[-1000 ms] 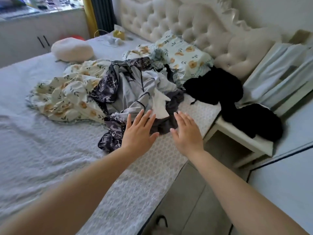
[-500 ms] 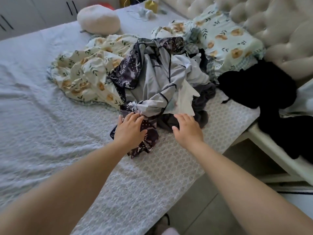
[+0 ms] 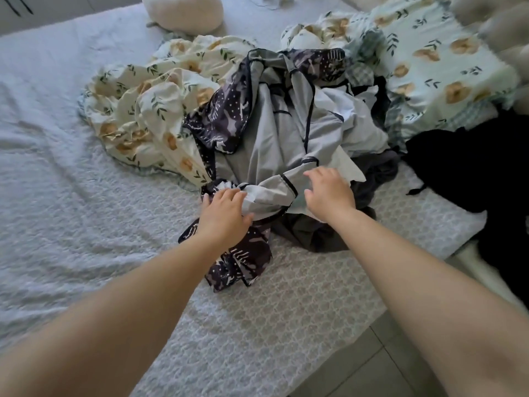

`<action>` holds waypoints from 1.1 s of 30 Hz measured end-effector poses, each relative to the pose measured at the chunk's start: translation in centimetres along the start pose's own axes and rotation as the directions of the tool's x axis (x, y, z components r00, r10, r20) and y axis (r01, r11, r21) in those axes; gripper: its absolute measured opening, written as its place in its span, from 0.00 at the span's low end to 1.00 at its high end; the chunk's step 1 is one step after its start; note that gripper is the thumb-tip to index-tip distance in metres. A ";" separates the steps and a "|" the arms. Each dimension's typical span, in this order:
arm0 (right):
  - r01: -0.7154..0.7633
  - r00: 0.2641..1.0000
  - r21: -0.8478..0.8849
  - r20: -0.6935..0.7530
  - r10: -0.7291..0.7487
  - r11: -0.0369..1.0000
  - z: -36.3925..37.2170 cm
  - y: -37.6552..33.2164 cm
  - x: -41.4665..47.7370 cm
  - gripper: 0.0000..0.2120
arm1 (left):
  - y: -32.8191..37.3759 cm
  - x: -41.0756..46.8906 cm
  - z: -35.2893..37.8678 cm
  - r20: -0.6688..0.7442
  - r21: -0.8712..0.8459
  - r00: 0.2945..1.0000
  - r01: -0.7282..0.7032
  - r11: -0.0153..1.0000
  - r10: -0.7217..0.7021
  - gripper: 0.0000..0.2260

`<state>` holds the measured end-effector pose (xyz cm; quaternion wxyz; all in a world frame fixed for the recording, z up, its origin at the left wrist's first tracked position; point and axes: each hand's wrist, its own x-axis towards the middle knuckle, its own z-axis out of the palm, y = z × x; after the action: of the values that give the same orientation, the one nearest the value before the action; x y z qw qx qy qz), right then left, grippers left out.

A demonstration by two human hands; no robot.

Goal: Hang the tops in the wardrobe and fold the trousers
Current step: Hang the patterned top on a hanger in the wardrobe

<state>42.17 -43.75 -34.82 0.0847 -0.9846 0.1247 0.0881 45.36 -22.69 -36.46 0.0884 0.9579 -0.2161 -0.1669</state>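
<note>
Reaching over the pale textured bedcover (image 3: 71, 173), we have both hands at the near edge of the clothes heap. Far to our left, near the top edge, sits a round cream cushion (image 3: 183, 10), and nearer the middle a cream floral quilt (image 3: 137, 104) lies crumpled against the heap. Our left hand (image 3: 224, 214) rests palm down on a dark patterned garment (image 3: 240, 262), whose loose end trails toward us over the cover. Its fingers bend onto the gathered cloth where this garment meets a grey garment with dark piping (image 3: 274, 133), and the thumb is spread out to the side. We cannot tell whether it has pinched any cloth. The grey garment rises behind both hands as the middle of the heap. Our right hand (image 3: 329, 193) is over its pale lower edge with fingers loosely bent and knuckles raised; blur hides whether it holds anything. Under that wrist lies a dark grey garment (image 3: 312, 236). Farther right are a pale green floral pillow (image 3: 440, 61) and black clothes (image 3: 463, 167).
</note>
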 end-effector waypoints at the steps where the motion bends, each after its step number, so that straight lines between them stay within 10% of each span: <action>1: 0.011 1.000 -0.023 -0.017 -0.011 1.000 0.2 0.3 0.9 0.22 | 0.3 0.8 0.0 0.001 -0.024 1.000 0.012 1.000 -0.012 0.25; 13: 0.204 0.978 -0.253 0.011 -0.208 0.946 1.9 4.0 7.5 0.13 | 2.5 5.9 1.3 0.012 -0.132 1.000 0.019 0.991 -0.018 0.26; 22: 0.056 0.998 0.265 -0.038 -0.047 0.963 0.0 4.6 2.2 0.09 | 5.0 6.5 0.9 0.100 -0.188 0.982 -0.139 0.972 0.159 0.38; 27: 0.084 0.996 0.451 -0.075 -0.056 0.889 -1.8 3.8 -0.9 0.05 | 8.0 4.8 -0.3 0.041 -0.346 0.977 -0.181 0.921 0.208 0.03; 33: -0.168 0.976 0.699 0.019 0.217 0.695 -2.7 5.0 -3.7 0.09 | 9.2 1.1 -1.5 0.158 -0.632 0.978 -0.006 0.775 0.136 0.09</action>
<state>37.76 -48.20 -32.24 0.4353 -0.8638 0.2535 0.0113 43.26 -31.25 -33.19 0.3874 0.8435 -0.1919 -0.3187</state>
